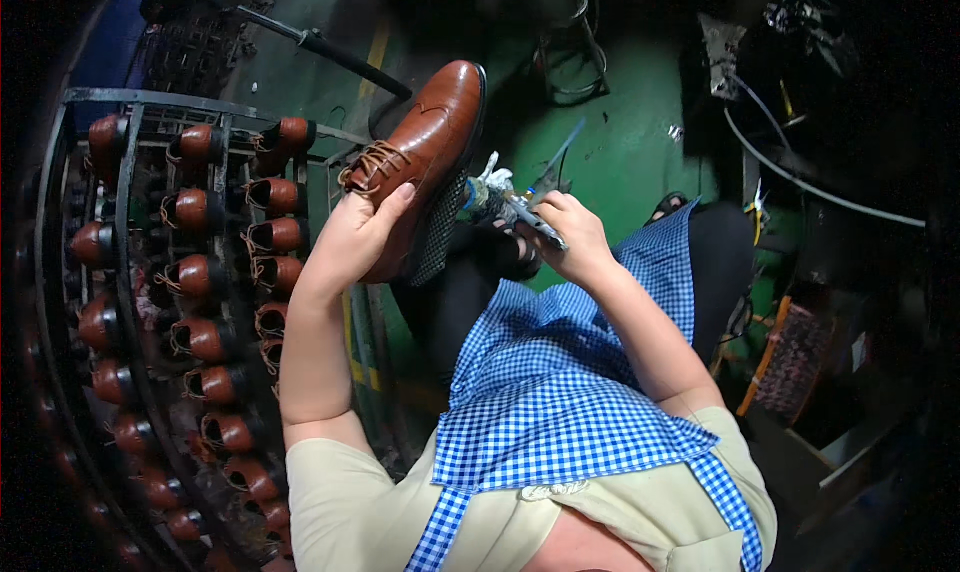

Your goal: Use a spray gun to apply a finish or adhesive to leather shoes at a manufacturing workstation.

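My left hand grips a brown leather lace-up shoe, held up and tilted with its toe pointing away from me. The thumb presses along the shoe's side; the other fingers are hidden. The shoe's dark, textured sole faces right. Close to that sole, my right hand is closed round a grey handheld tool whose exact kind I cannot make out. Whitish, ragged material and a blue band show near the tool's far end, beside the sole. Whether they touch the shoe I cannot tell.
On the left stands a metal rack with rows of similar brown shoes. A dark pole reaches in from the upper left. A pale hose curves at right above a crate-like box. The floor is green.
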### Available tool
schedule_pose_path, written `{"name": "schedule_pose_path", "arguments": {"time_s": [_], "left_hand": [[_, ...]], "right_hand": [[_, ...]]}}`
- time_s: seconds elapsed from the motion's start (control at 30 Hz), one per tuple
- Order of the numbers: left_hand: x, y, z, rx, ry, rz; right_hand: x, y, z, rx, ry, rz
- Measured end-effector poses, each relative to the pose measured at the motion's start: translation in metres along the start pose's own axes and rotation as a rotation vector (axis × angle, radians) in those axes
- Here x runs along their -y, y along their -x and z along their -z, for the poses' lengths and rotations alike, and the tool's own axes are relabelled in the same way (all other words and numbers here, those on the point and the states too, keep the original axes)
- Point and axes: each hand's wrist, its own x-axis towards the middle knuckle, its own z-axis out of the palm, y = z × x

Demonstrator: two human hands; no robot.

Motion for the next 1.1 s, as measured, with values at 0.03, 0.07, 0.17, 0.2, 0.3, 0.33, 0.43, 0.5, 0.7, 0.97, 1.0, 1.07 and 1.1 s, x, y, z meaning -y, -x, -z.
{"name": "schedule_pose_path", "arguments": {"time_s": [0.03,0.07,0.17,0.2,0.3,0.33,0.43,0.5,0.7,0.97,1.0,1.07,1.1], "left_hand": [[0.004,0.0,0.009,0.04,-0.117,-0.015],[0.006,0.01,0.014,0.016,-0.1,-0.037],[-0.004,0.054,0.011,-0.099,-0.239,-0.018],[-0.007,0.067,0.01,-0.109,-0.241,-0.008],[0.009,0.099,0.002,-0.181,-0.217,0.161],[0.009,0.104,-0.004,-0.206,-0.255,0.141],[0.023,0.113,-0.024,-0.208,-0.169,0.166],[0.044,0.112,-0.034,-0.235,-0.12,0.099],[0.056,0.105,-0.046,-0.289,-0.049,-0.005],[0.046,0.108,-0.051,-0.244,-0.061,0.091],[0.045,0.108,-0.052,-0.258,-0.055,0.053],[0.044,0.109,-0.051,-0.267,-0.051,0.018],[0.044,0.109,-0.051,-0.281,-0.066,-0.015]], "right_hand": [[0.001,-0.001,0.012,-0.063,-0.03,-0.016],[0.002,0.0,0.022,-0.125,-0.061,-0.029],[-0.001,0.004,0.044,-0.177,-0.081,-0.075],[-0.005,0.007,0.047,-0.19,-0.075,-0.095],[0.0,0.008,0.058,-0.226,-0.102,-0.121],[0.003,0.006,0.06,-0.225,-0.083,-0.111],[0.016,0.002,0.061,-0.229,-0.092,0.0],[0.029,-0.001,0.065,-0.219,-0.075,0.006],[0.047,-0.001,0.066,-0.187,-0.432,-0.162],[0.052,-0.018,0.047,-0.162,-0.58,-0.089],[0.054,-0.02,0.048,-0.141,-0.587,-0.091],[0.05,-0.024,0.043,-0.143,-0.568,-0.068],[0.052,-0.026,0.042,-0.147,-0.596,-0.074]]}}
